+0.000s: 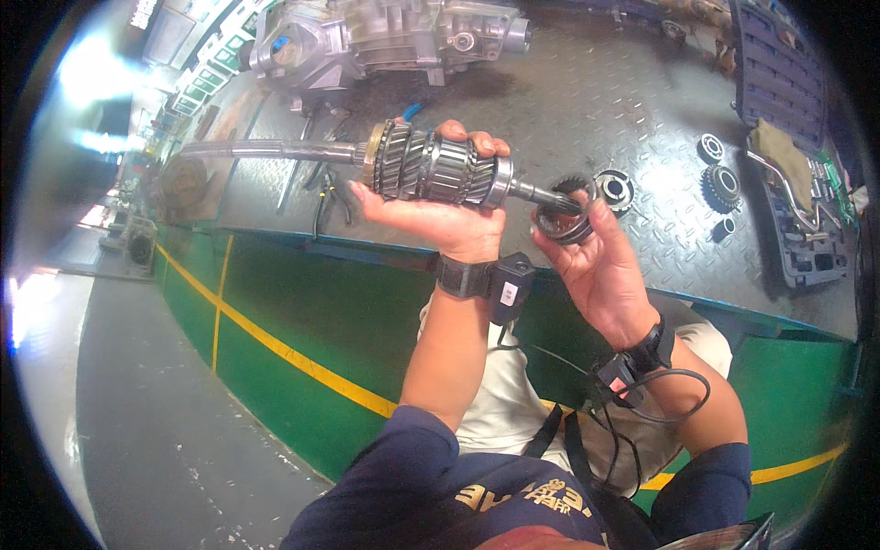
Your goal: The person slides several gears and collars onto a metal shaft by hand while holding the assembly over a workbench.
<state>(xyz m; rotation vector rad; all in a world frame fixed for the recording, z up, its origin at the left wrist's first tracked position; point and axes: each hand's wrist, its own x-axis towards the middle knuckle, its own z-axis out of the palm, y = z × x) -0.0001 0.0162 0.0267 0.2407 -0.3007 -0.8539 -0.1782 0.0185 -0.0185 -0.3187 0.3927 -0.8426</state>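
My left hand is wrapped from below around a gear shaft assembly, held level above the table's near edge. Its long, thin end points left, and a stepped, narrower end points right. In my right hand, a dark toothed gear is gripped between thumb and fingers. The shaft's right tip lies at the gear's opening; I cannot tell whether it passes inside. Just beyond that gear, a round bearing-like part rests on the table.
A metal gearbox housing stands at the back of the metal table. To the right lie a bearing, a gear, a small sleeve and an opened tool case. Pliers lie left, behind the shaft.
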